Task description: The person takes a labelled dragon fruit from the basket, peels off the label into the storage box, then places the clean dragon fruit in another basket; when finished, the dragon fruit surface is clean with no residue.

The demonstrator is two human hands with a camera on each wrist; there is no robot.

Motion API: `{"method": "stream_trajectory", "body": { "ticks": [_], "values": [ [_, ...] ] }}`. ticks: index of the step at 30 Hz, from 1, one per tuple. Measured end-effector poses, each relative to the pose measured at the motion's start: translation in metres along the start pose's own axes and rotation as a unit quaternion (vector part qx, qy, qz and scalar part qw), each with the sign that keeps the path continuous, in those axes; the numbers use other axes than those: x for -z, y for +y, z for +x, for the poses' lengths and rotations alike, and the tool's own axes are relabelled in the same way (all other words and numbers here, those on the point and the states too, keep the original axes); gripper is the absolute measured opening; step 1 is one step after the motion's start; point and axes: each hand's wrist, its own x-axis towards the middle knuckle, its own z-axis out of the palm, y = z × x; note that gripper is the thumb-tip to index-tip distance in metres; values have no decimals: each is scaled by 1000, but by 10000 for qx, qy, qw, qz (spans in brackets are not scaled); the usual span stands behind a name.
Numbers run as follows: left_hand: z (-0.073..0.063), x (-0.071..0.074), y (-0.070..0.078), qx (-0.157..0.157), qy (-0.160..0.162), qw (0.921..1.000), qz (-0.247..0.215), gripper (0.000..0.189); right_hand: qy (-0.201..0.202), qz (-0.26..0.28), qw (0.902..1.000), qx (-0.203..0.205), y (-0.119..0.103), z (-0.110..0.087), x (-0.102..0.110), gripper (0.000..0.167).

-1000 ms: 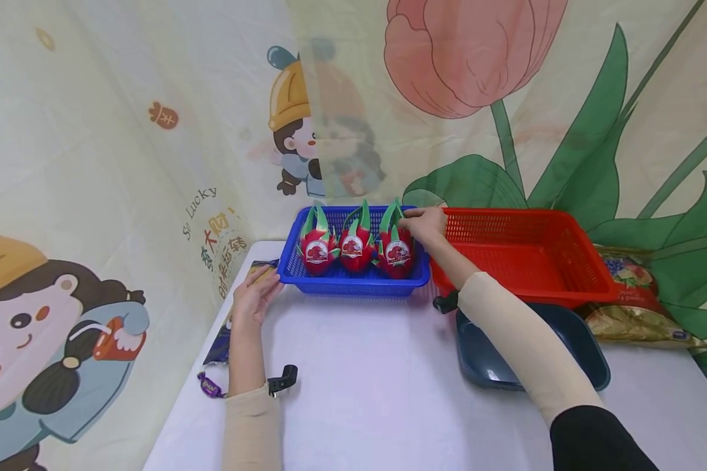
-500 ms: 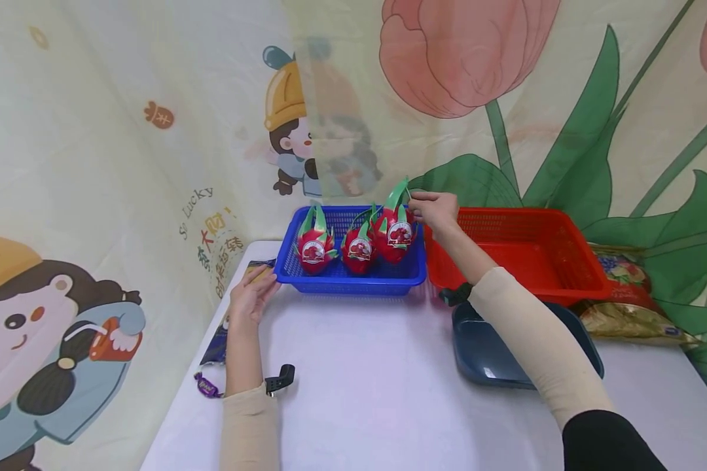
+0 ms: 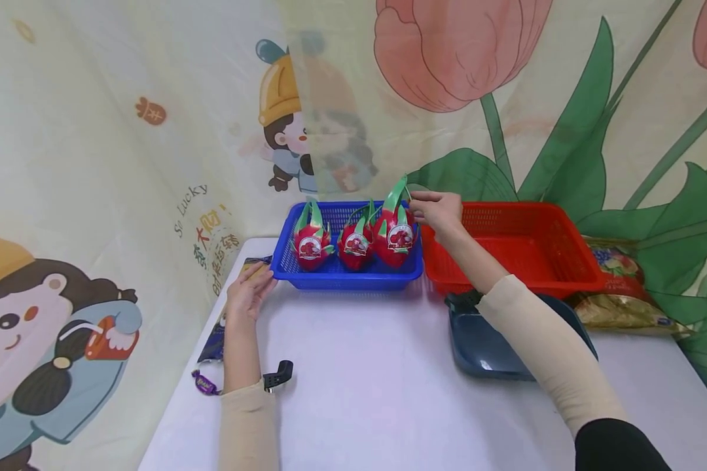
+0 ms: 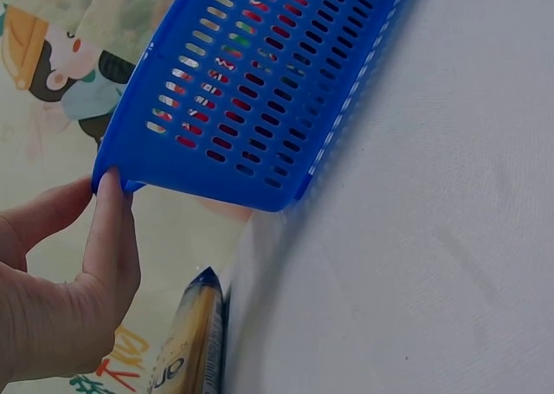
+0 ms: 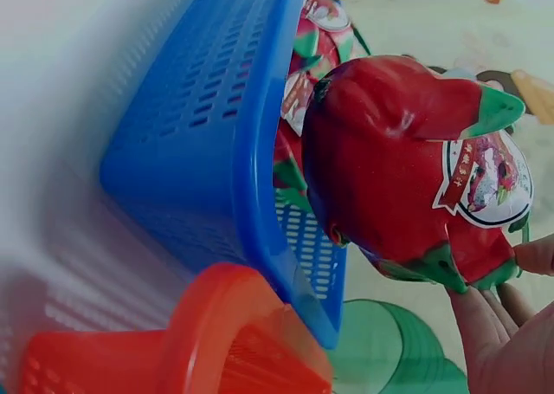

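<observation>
My left hand [image 3: 249, 293] pinches the near left corner of the blue basket [image 3: 347, 282] by its rim, thumb and fingers meeting there in the left wrist view. At the basket's right side, a red dragon fruit [image 3: 395, 239] with green tips and a round label is held at its leafy top by my right hand [image 3: 440, 213]. In the right wrist view this dragon fruit [image 5: 381, 151] overlaps the basket's rim, close to the thumb and fingertips. Two more labelled fruits, a left dragon fruit [image 3: 311, 246] and a middle dragon fruit [image 3: 355, 245], stand upright in the basket.
Right of the blue basket stands a red basket [image 3: 524, 243]. In front of it is a dark blue tray [image 3: 489, 350], partly under my right forearm. A red-and-gold bag [image 3: 618, 307] lies far right. By my left arm lie a dark packet [image 3: 213, 343] and a purple-wrapped candy [image 3: 205, 383].
My right hand has raised the right dragon fruit higher in the basket, moving slightly right. The middle one has shifted a little. My left hand has stayed on the basket corner.
</observation>
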Motion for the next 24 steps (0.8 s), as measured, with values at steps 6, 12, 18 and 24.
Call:
{"method": "stream_trajectory", "body": {
  "ticks": [6,12,18,24],
  "values": [
    [2,1,-1,-46,-30,10000,-33,61,-116,18,9999,22,-3,-17,4,33],
    [3,0,-1,-12,-64,10000,-38,63,-212,22,9998,56,-5,-33,6,32],
    [4,0,0,60,1,9999,84,62,-323,21,9995,50,-6,-48,7,34],
    [3,0,1,105,28,9999,56,62,-432,-45,9990,111,-7,-61,8,37]
  ]
}}
